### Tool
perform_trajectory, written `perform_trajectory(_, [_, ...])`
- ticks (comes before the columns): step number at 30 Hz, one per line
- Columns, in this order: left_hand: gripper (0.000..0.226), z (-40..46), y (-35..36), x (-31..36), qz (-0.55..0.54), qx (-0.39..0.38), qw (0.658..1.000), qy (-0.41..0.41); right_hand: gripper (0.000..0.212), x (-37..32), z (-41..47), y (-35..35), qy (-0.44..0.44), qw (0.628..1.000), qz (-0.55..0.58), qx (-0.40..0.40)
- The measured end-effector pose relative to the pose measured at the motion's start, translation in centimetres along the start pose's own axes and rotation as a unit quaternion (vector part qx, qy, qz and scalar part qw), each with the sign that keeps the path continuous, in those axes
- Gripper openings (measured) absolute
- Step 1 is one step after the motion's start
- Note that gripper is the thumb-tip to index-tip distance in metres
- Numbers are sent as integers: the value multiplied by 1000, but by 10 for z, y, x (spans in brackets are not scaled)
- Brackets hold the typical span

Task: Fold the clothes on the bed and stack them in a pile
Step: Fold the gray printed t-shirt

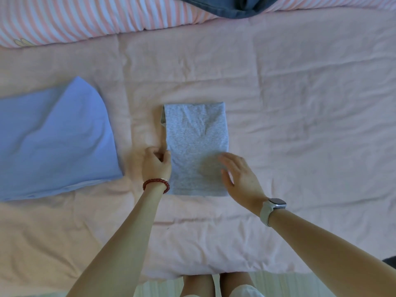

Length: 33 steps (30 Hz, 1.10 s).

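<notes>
Right now the grey garment (196, 146) is lying as a narrow folded rectangle on the middle of the pink bed cover (300, 116), so folding looks partly done; probably one more fold across is waiting. Left hand (156, 163) is sitting at the garment's left edge, fingers curled and seemingly pinching that edge, though the actual hold is hidden by the knuckles. Right hand (240, 179) is hovering over the garment's lower right corner, fingers spread wide, gripping nothing; whether the palm is touching cloth, cannot tell. Blue garment (53, 142) is resting well to the left, roughly folded with a pointed top, apart from the grey one, so no pile is forming yet. Dark blue cloth (227, 7) is lying at the far side on the striped bedding (75, 20), apparently unfolded. Open cover is stretching right of the grey piece and beyond it; near bed edge is running close below the wrists.
</notes>
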<state>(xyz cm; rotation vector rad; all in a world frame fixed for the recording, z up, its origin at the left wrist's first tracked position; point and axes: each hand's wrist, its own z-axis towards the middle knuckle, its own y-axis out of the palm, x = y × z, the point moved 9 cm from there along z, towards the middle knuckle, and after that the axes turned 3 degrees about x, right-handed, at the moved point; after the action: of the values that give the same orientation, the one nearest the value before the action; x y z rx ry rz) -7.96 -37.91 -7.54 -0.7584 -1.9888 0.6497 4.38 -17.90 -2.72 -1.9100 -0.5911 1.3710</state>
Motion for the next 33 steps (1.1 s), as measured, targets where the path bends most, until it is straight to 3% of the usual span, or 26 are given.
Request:
perform_trajectory(3, [36, 2, 9, 8, -30, -46, 998, -12, 49, 26, 26, -9, 170, 980, 100, 36])
perform_trajectory(5, [44, 0, 22, 5, -19, -118, 993, -17, 55, 25, 61, -18, 172, 981, 64, 61])
perform_trajectory(7, [53, -5, 28, -7, 1, -178, 983, -38, 61, 9, 108, -23, 118, 991, -33, 45])
perform_trajectory(9, [46, -12, 30, -27, 0, -209, 976, -67, 66, -11, 152, -9, 33, 991, -124, -46])
perform_trajectory(12, [25, -27, 28, -46, -17, -216, 973, -85, 65, -27, 179, 19, -40, 957, -207, -199])
perform_trajectory(14, [24, -29, 19, -46, -24, -206, 976, -67, 57, -26, 182, 22, -21, 945, -229, -233])
perform_trajectory(16, [29, -25, 6, -34, -52, -220, 973, -42, 45, -21, 175, 20, 32, 944, -179, -275])
perform_trajectory(19, [5, -10, -21, -8, -76, -257, 963, -10, 34, -5, 146, 4, 114, 936, -68, -325])
perform_trajectory(21, [6, 9, -41, 6, -128, -221, 967, -2, 34, 12, 124, -10, 153, 939, -12, -309])
perform_trajectory(24, [9, 22, -45, 3, -234, -174, 954, -72, 31, 42, 91, -16, 226, 938, 71, -255])
perform_trajectory(28, [25, -4, -11, -37, -198, -207, 947, -144, 24, 65, 74, -7, 302, 927, 168, -149])
perform_trajectory(33, [36, -19, -2, -49, -207, -102, 964, -130, 23, 59, 75, -4, 265, 937, 211, -91])
